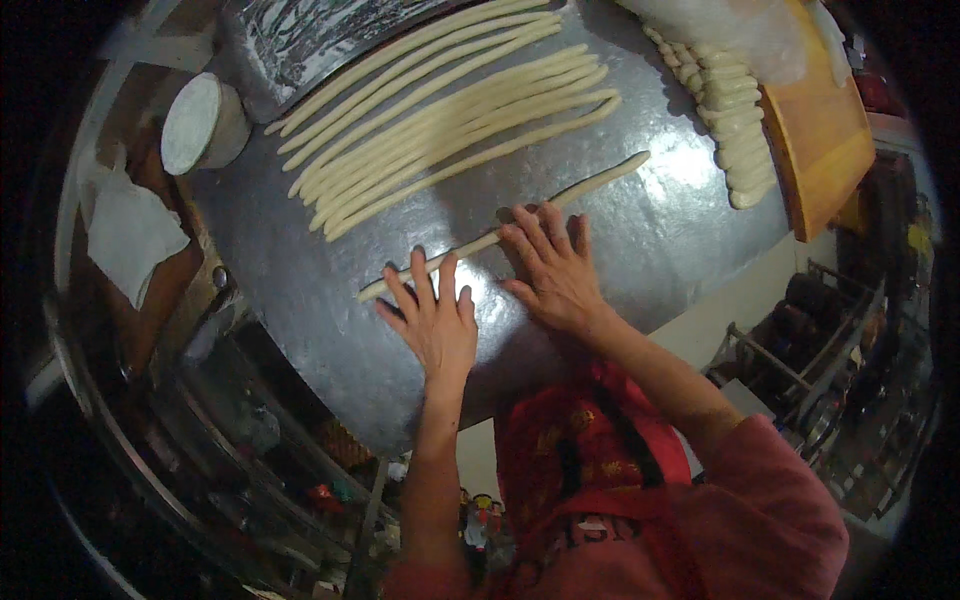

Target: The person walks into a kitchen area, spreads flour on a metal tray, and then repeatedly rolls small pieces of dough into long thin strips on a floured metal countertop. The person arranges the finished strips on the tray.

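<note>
One long dough rope (476,244) lies slantwise on the metal worktop (322,322) in front of me. The spread fingers of my left hand (435,322) rest on its left part. My right hand (553,274) lies fingers apart over the rope right of its middle, and the rope's right end shows beyond the fingertips. Neither hand grips anything. Farther back, several long dough ropes (450,135) lie side by side; the nearest of them bends back on itself at its right end. A row of short, thick dough pieces (735,127) lies at the right, touching one another.
A floured dark tray (300,52) stands at the back left, beside a tub of white powder (193,124). An orange-yellow board (821,150), partly under clear plastic sheeting (757,37), is at the right edge. A white cloth (135,232) hangs at the left. Metal racks (806,360) stand lower right.
</note>
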Motion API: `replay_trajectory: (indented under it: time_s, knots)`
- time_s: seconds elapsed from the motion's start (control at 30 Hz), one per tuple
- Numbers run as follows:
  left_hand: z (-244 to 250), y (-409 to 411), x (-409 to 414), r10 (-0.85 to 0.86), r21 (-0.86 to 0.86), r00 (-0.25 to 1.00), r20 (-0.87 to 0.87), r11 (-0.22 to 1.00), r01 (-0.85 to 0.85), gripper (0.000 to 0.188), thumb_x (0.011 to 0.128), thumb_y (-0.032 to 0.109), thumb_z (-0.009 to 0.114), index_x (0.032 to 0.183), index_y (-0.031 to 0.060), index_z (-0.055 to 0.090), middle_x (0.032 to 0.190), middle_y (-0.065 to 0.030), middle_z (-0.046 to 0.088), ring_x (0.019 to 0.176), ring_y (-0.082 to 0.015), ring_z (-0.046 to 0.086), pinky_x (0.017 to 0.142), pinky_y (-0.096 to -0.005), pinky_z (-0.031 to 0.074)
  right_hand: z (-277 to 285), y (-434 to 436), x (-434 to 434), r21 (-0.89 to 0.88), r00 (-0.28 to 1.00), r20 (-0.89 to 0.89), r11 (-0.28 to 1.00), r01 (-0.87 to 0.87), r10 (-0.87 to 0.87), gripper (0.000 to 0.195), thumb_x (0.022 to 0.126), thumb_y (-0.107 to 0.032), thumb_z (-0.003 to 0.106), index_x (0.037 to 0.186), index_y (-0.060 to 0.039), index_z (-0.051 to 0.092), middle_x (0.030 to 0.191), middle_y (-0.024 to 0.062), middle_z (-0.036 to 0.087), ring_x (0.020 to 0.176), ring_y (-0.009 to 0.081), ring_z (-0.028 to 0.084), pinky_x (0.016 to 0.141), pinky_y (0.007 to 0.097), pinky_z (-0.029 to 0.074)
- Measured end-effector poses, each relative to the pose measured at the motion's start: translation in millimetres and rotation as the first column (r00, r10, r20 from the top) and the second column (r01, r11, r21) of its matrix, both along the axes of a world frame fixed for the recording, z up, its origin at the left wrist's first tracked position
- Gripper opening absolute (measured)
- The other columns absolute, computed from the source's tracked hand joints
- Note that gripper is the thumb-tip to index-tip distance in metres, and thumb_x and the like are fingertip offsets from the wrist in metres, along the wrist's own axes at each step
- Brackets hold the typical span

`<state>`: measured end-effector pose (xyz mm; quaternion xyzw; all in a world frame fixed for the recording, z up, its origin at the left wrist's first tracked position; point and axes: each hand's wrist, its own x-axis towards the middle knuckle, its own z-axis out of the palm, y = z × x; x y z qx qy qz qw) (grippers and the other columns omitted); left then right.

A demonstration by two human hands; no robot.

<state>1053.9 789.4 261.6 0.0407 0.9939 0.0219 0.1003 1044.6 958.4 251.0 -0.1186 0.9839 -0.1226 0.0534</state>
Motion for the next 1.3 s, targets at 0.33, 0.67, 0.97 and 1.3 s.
replay_trajectory:
  time_s: [0.33,0.67,0.97,1.3]
  knots:
    - [-17,-22,-20,0.037,0.027,0.972,-0.232,0.999,-0.032,0.053,0.1,0.042,0.05,0.146,0.0165,0.046,0.161,-0.0166,0.024,0.144,-0.0521,0.019,0.109,-0.0708,0.02,12,86,-36,0.047,0.981,0.08,0.984,0.172,-0.176,0.07,0.089,-0.05,0.059,0.147,-0.016,0.041,0.157,0.0139,0.031,0.146,0.0405,0.024,0.114,0.0656,0.017]
    - [-37,-1,-109,0.229,0.147,0.803,-0.55,0.973,-0.177,0.058,0.105,0.044,0.034,0.154,0.0131,0.033,0.162,-0.0224,0.017,0.146,-0.0517,0.015,0.111,-0.0692,0.017,24,213,-153,-0.169,0.72,-0.622,0.951,0.26,-0.308,0.051,0.089,-0.035,0.063,0.128,-0.0036,0.054,0.129,0.0191,0.054,0.129,0.0377,0.042,0.107,0.0553,0.032]
    - [-37,146,38,0.076,0.455,0.975,-0.21,0.89,0.029,0.058,0.1,0.037,0.051,0.147,0.0033,0.039,0.159,-0.0278,0.02,0.145,-0.0531,0.016,0.113,-0.0657,0.016,-21,378,-144,-0.465,0.504,-0.303,0.587,0.663,-0.809,0.033,0.086,-0.025,0.06,0.099,0.0052,0.063,0.118,0.0248,0.056,0.114,0.0406,0.047,0.097,0.0498,0.037]
    - [17,189,-25,-0.038,0.441,0.696,0.717,-0.748,-0.496,0.057,0.106,0.04,0.043,0.151,0.0052,0.036,0.128,-0.0145,0.063,0.096,-0.0179,0.063,0.076,-0.0274,0.051,94,181,-31,-0.941,0.939,0.334,-0.021,0.337,0.085,0.012,0.088,0.001,0.064,0.099,-0.0009,0.059,0.104,0.0067,0.061,0.104,0.014,0.057,0.094,0.0301,0.046]
